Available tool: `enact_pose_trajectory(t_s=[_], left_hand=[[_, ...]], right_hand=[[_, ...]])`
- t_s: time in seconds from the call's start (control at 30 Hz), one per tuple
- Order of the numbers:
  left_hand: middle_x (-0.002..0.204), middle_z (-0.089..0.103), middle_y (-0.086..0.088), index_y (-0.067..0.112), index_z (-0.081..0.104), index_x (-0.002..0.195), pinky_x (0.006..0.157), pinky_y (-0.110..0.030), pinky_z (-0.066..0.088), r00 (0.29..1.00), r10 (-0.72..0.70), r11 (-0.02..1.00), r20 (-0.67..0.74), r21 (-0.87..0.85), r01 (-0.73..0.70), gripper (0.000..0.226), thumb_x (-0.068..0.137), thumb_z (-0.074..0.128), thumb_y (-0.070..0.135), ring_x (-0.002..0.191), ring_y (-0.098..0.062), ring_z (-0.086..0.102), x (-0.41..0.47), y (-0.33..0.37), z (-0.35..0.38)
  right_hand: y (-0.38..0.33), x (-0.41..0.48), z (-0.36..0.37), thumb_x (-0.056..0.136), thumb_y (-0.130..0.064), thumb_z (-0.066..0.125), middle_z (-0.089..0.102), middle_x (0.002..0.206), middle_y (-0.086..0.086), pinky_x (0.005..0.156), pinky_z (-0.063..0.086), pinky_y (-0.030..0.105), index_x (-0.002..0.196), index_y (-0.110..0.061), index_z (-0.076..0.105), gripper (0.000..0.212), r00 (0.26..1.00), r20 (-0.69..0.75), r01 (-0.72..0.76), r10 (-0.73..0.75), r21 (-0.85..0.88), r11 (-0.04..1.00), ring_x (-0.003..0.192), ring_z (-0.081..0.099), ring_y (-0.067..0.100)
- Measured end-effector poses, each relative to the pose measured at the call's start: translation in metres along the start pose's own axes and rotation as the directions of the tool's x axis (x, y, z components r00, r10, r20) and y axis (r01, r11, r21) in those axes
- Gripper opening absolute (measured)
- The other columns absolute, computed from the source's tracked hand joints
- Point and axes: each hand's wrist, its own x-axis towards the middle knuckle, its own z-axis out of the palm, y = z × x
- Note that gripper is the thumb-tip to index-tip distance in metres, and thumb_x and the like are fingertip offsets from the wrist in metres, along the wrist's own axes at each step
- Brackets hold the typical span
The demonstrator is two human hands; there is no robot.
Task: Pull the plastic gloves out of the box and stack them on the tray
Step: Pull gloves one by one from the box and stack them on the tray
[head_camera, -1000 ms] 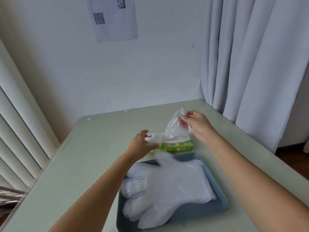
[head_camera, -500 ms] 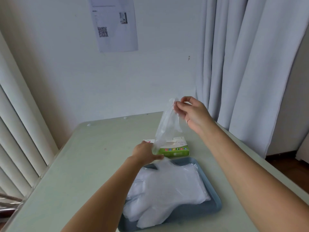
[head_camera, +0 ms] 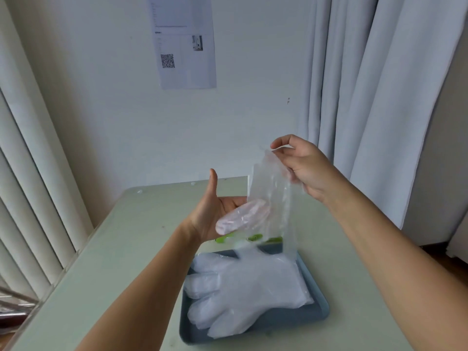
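One glove (head_camera: 269, 179) hangs pinched by right hand (head_camera: 305, 171); flat left hand (head_camera: 211, 215) behind it.

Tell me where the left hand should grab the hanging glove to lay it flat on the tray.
Pinch the lower, free end of the glove, coming from the left side. The right hand pinches its top edge, so the film hangs limp; the open left hand reaches behind its middle. Holding both ends should keep it spread over the tray.
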Motion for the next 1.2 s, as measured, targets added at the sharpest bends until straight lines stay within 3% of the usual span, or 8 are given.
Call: enact_pose_trajectory(t_s=[0.17, 0.3, 0.47, 0.57, 0.63, 0.8, 0.97, 1.2], left_hand=[[0.115, 0.066, -0.011, 0.003, 0.053, 0.132, 0.107, -0.041, 0.037, 0.980, 0.005, 0.983, 0.200, 0.177, -0.041, 0.108, 0.059, 0.061, 0.082, 0.109, -0.025, 0.061, -0.009, -0.006, 0.007], [0.087, 0.068, 0.000, 0.013, 0.070, 0.103, 0.085, -0.027, 0.051, 0.988, 0.124, 0.933, 0.097, 0.328, -0.149, 0.037, 0.074, 0.079, 0.035, 0.084, -0.014, 0.065, -0.019, -0.006, 0.030], [0.075, 0.063, -0.002, 0.008, 0.065, 0.084, 0.076, -0.024, 0.053, 0.966, 0.229, 0.845, -0.121, 0.518, -0.136, 0.008, 0.080, 0.070, 0.011, 0.071, -0.015, 0.062, -0.032, -0.001, 0.036], [0.069, 0.058, -0.005, 0.009, 0.060, 0.078, 0.065, -0.023, 0.051, 0.968, 0.214, 0.797, -0.131, 0.596, -0.095, 0.011, 0.083, 0.069, 0.007, 0.062, -0.016, 0.059, -0.039, 0.002, 0.040], [0.062, 0.050, -0.002, 0.013, 0.050, 0.067, 0.056, -0.022, 0.048, 0.971, 0.197, 0.798, -0.139, 0.598, -0.077, 0.026, 0.083, 0.069, 0.006, 0.054, -0.014, 0.055, -0.039, 0.003, 0.037], [0.060, 0.036, -0.002, 0.013, 0.048, 0.066, 0.052, -0.019, 0.038, 0.957, 0.084, 0.804, -0.277, 0.586, 0.099, 0.030, 0.079, 0.075, 0.015, 0.051, -0.012, 0.037, -0.044, 0.005, 0.014], [0.091, 0.062, 0.004, 0.019, 0.060, 0.101, 0.061, -0.014, 0.039, 0.847, 0.166, 0.533, -0.505, 0.768, 0.354, 0.032, 0.079, 0.075, 0.036, 0.071, -0.003, 0.056, -0.043, 0.007, -0.011], [0.076, 0.063, -0.002, 0.011, 0.061, 0.095, 0.051, -0.014, 0.046, 0.792, 0.185, 0.562, -0.582, 0.724, 0.400, 0.030, 0.074, 0.081, 0.012, 0.050, -0.006, 0.055, -0.024, -0.036, -0.039]], right_hand=[[0.012, -0.010, -0.005, 0.095, -0.005, 0.052, 0.067, 0.089, 0.005, 0.038, 0.033, 0.012, 0.087, -0.019, 0.050, 0.016, 0.990, -0.138, -0.030, 0.002, -0.201, 0.979, 0.039, 0.042, 0.000], [0.024, -0.019, -0.006, 0.095, -0.007, 0.053, 0.067, 0.096, 0.006, 0.040, 0.039, 0.016, 0.091, -0.018, 0.051, 0.012, 0.990, -0.138, -0.018, -0.026, -0.303, 0.953, 0.048, 0.049, 0.006], [0.027, -0.029, -0.027, 0.087, -0.026, 0.066, 0.065, 0.094, 0.014, 0.055, 0.050, 0.023, 0.100, -0.010, 0.061, 0.021, 0.983, 0.011, -0.183, 0.183, 0.145, 0.972, 0.055, 0.060, 0.017], [0.035, -0.036, -0.035, 0.057, -0.054, 0.082, 0.069, 0.099, 0.014, 0.073, 0.054, 0.030, 0.104, -0.008, 0.070, 0.067, 0.837, 0.406, -0.470, 0.368, 0.187, 0.863, 0.079, 0.066, 0.020], [0.048, -0.040, -0.031, 0.043, -0.038, 0.094, 0.069, 0.084, 0.009, 0.066, 0.057, 0.028, 0.101, -0.005, 0.072, 0.070, 0.754, 0.486, -0.587, 0.442, 0.198, 0.785, 0.070, 0.066, 0.017], [0.070, -0.057, -0.010, 0.065, -0.013, 0.075, 0.056, 0.058, 0.005, 0.044, 0.048, 0.019, 0.071, -0.008, 0.064, 0.013, 0.780, 0.339, -0.602, 0.526, 0.177, 0.779, 0.043, 0.054, 0.011], [0.091, -0.066, -0.003, 0.086, -0.003, 0.064, 0.062, 0.058, 0.002, 0.040, 0.045, 0.015, 0.079, -0.008, 0.059, 0.011, 0.794, 0.206, -0.593, 0.572, 0.058, 0.803, 0.044, 0.056, 0.005], [0.137, -0.078, 0.006, 0.089, -0.002, 0.063, 0.065, 0.054, 0.003, 0.046, 0.050, 0.022, 0.074, -0.005, 0.060, 0.016, 0.803, 0.076, -0.548, 0.591, -0.292, 0.784, 0.048, 0.062, 0.012]])
